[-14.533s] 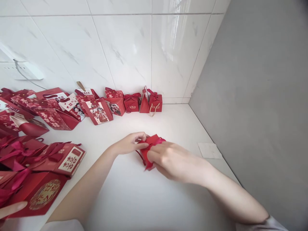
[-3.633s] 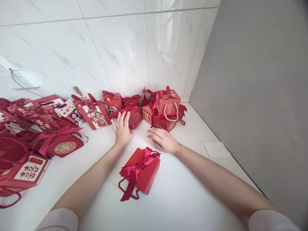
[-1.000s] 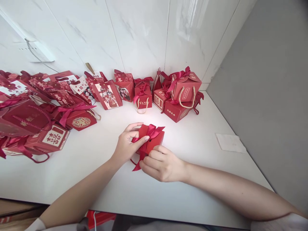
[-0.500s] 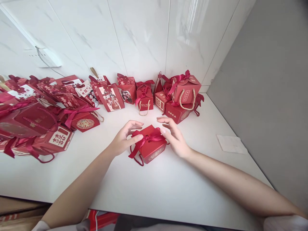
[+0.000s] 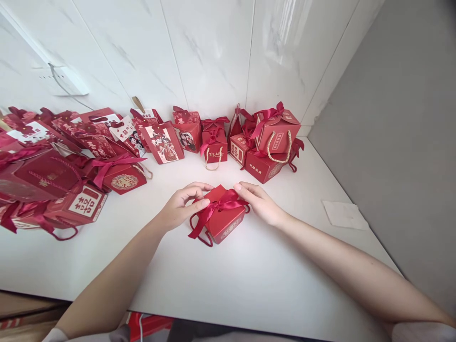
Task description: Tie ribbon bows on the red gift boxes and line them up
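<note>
A small red gift box (image 5: 230, 223) with a gold pattern on its front face sits before me on the white table. A dark pink satin ribbon (image 5: 228, 201) is tied in a bow over its top, and red cord handles hang at its sides. My left hand (image 5: 183, 205) is closed at the box's left side, thumb on the ribbon's left loop and fingers curled behind it. At the right, my right hand (image 5: 260, 202) pinches the bow's other loop between thumb and fingers. The fingertips behind the box and ribbon are partly hidden.
Many red gift boxes (image 5: 123, 178) crowd the table's left side. More stand along the tiled wall, including a stacked box (image 5: 280, 130) with a gold cord handle. A folded white tissue (image 5: 344, 214) lies at right, near the grey wall.
Both hands have closed in on the bow from slightly apart; their fingers now grip the ribbon loops. The box stays in nearly the same place.
</note>
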Tool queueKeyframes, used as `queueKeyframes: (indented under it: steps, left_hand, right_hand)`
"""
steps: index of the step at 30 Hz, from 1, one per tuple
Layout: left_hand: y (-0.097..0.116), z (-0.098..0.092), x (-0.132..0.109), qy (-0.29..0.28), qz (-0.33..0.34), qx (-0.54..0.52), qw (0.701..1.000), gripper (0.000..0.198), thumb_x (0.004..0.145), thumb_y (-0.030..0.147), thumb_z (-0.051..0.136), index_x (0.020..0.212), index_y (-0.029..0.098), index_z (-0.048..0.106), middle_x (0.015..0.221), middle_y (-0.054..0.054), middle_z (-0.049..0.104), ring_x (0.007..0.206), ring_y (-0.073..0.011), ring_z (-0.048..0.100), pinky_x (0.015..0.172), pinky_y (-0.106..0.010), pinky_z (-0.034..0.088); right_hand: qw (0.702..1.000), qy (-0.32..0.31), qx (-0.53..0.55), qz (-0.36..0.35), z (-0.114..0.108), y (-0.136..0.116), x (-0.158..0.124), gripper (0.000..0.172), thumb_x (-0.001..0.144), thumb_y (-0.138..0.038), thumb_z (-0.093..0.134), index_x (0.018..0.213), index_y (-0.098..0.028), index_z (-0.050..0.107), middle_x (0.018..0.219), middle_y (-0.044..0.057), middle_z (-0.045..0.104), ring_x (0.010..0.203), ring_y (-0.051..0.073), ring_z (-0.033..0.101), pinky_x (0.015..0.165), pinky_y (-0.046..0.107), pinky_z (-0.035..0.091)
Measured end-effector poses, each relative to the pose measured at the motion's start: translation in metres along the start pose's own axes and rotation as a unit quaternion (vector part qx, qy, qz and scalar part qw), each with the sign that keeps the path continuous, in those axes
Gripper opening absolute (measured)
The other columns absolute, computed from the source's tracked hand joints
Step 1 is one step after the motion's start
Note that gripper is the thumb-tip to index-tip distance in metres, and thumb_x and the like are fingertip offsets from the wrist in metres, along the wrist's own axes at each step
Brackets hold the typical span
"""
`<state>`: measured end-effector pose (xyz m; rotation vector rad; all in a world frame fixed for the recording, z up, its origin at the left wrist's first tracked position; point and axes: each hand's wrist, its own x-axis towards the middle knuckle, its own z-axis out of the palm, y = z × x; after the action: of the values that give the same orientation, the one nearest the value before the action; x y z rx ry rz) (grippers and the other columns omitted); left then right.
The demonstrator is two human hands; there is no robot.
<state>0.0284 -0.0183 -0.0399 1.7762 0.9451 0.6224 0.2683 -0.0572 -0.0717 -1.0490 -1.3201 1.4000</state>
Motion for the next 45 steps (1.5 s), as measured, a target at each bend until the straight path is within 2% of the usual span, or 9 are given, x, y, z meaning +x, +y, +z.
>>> queueKeyframes:
  steps: [14,17,20,22,25,28,33,38,45]
  left_hand:
    - [-0.006,-0.002,0.004,0.036,0.041,0.107,0.993,0.043,0.083,0.043,0.067,0.054,0.018,0.046,0.127,-0.01,0.061,0.107,-0.028,0.063,0.096,-0.045,0.05]
    - [-0.006,-0.009,0.003,0.033,0.067,0.078,0.994,0.02,0.085,0.039,0.066,0.081,0.02,0.061,0.133,-0.01,0.059,0.118,-0.0283,0.06,0.103,-0.046,0.046]
    - [-0.009,-0.021,0.0,-0.047,0.092,0.025,0.994,0.08,0.074,0.036,0.079,0.143,0.033,0.039,0.152,-0.013,0.042,0.137,-0.0316,0.046,0.108,-0.049,0.044]
    - [-0.014,-0.025,-0.003,-0.089,0.073,0.024,0.993,0.12,0.061,0.03,0.088,0.155,0.037,0.014,0.159,-0.016,0.028,0.142,-0.0361,0.038,0.104,-0.05,0.049]
    - [-0.026,-0.022,-0.002,-0.141,0.003,-0.004,0.99,0.135,0.058,0.023,0.089,0.154,0.044,-0.003,0.16,-0.018,0.024,0.13,-0.0381,0.053,0.081,-0.047,0.061]
    - [-0.041,-0.014,0.005,-0.127,-0.019,-0.048,0.991,0.128,0.066,0.025,0.085,0.152,0.047,-0.007,0.157,-0.015,0.034,0.119,-0.034,0.063,0.079,-0.049,0.063]
    - [-0.063,-0.004,0.02,-0.033,0.042,-0.046,0.998,0.098,0.075,0.034,0.079,0.154,0.036,0.022,0.157,-0.01,0.037,0.144,-0.033,0.037,0.116,-0.054,0.037]
    - [-0.069,0.018,0.026,0.089,0.048,-0.048,0.994,0.141,0.062,0.037,0.088,0.152,0.034,-0.021,0.162,-0.016,0.021,0.148,-0.0336,0.028,0.117,-0.056,0.031]
    - [-0.057,0.035,0.021,0.171,0.074,0.051,0.981,0.13,0.072,0.038,0.081,0.153,0.027,-0.02,0.16,-0.018,0.023,0.149,-0.0325,0.025,0.118,-0.049,0.032]
  right_hand:
    - [0.992,0.019,-0.098,-0.073,0.001,0.012,0.006,0.045,0.089,-0.059,0.057,0.068,-0.021,0.044,0.063,-0.005,0.043,0.057,0.011,0.038,0.055,0.026,0.035]
    - [0.996,0.014,-0.04,-0.074,-0.001,0.016,0.004,0.042,0.092,-0.059,0.054,0.074,-0.021,0.047,0.066,-0.004,0.049,0.058,0.012,0.044,0.058,0.026,0.039]
    - [0.993,-0.041,0.002,-0.106,-0.01,0.024,0.004,0.042,0.09,-0.061,0.055,0.109,-0.024,0.055,0.112,0.007,0.062,0.092,0.019,0.062,0.08,0.035,0.05]
    - [0.985,-0.109,-0.026,-0.135,-0.018,0.029,0.005,0.074,0.079,-0.061,0.07,0.14,-0.03,0.04,0.151,0.011,0.039,0.132,0.026,0.047,0.103,0.043,0.044]
    - [0.972,-0.18,-0.091,-0.123,-0.026,0.036,0.008,0.116,0.065,-0.049,0.087,0.155,-0.035,0.014,0.165,0.011,0.012,0.149,0.027,0.022,0.116,0.047,0.03]
    - [0.968,-0.196,-0.11,-0.112,-0.026,0.042,0.012,0.103,0.069,-0.042,0.086,0.152,-0.029,0.028,0.158,0.014,0.031,0.144,0.028,0.034,0.115,0.047,0.034]
    - [0.987,-0.086,-0.021,-0.132,-0.023,0.056,0.025,0.071,0.082,-0.044,0.073,0.142,-0.023,0.042,0.136,0.014,0.057,0.126,0.027,0.056,0.106,0.047,0.045]
    - [0.985,0.075,-0.086,-0.129,-0.019,0.062,0.029,0.058,0.085,-0.043,0.068,0.133,-0.022,0.042,0.116,0.012,0.065,0.108,0.023,0.063,0.092,0.044,0.054]
    - [0.957,0.135,-0.194,-0.169,-0.015,0.06,0.024,0.049,0.085,-0.034,0.066,0.127,-0.021,0.045,0.103,0.009,0.067,0.094,0.022,0.066,0.077,0.038,0.058]
